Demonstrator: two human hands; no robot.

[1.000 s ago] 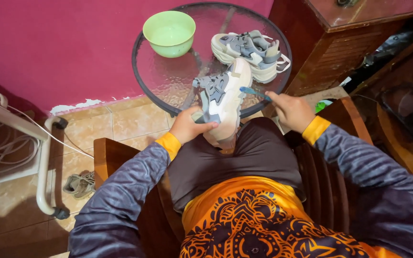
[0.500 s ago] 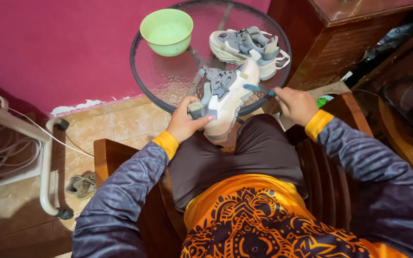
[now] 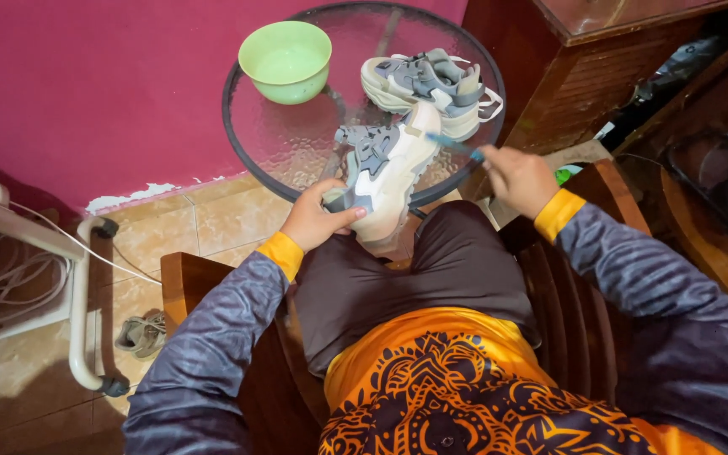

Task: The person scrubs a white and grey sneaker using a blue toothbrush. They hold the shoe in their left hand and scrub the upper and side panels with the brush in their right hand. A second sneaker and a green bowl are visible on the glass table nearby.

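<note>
My left hand [image 3: 318,217] grips the heel end of a cream and grey sneaker [image 3: 385,173], held tilted over my knee with its toe toward the round glass table [image 3: 297,143]. My right hand [image 3: 520,179] holds a blue toothbrush [image 3: 452,145] whose head touches the sneaker's side near the toe. The second sneaker of the pair [image 3: 431,84] lies on the table just beyond. A light green bowl [image 3: 286,61] stands at the table's far left.
I sit in a dark wooden chair [image 3: 187,286]. A brown wooden cabinet [image 3: 583,76] stands to the right, a magenta wall [image 3: 86,93] behind the table. A white metal frame [image 3: 77,295] with coiled cords and a sandal [image 3: 141,333] lie on the tiled floor at left.
The toothbrush has slid along the sneaker toward its toe end, and my right hand has risen slightly. My left hand has shifted its grip at the heel.
</note>
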